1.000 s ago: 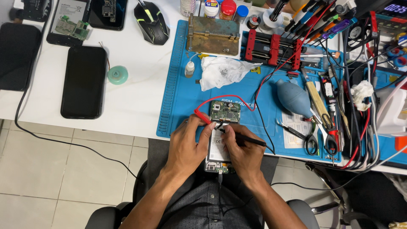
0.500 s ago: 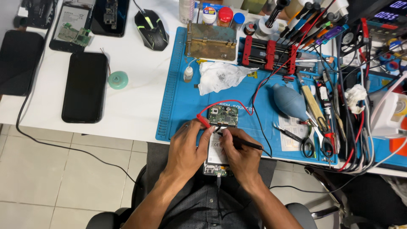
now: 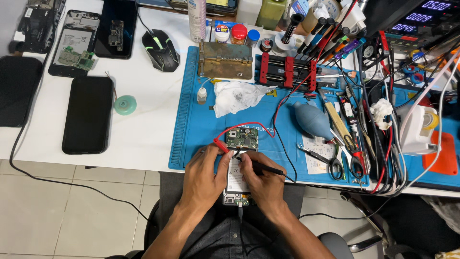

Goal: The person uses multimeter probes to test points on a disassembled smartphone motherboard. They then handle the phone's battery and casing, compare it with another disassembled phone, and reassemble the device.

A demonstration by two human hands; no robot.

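Left hand [image 3: 203,180] red probe [image 3: 221,145], right hand [image 3: 263,184] black probe [image 3: 261,166] (on opened phone [image 3: 237,180]).

A mat [image 3: 191,144] covers the desk's [image 3: 143,129] right half. At the mat's front edge lies an opened phone [image 3: 236,180], a probe [image 3: 221,144] to its left, another [image 3: 261,167] to its right. Behind it sits a cloth [image 3: 235,96]. Near the desk's left edge lie two phones [image 3: 87,114] [image 3: 17,90], a mouse [image 3: 161,44] behind them.
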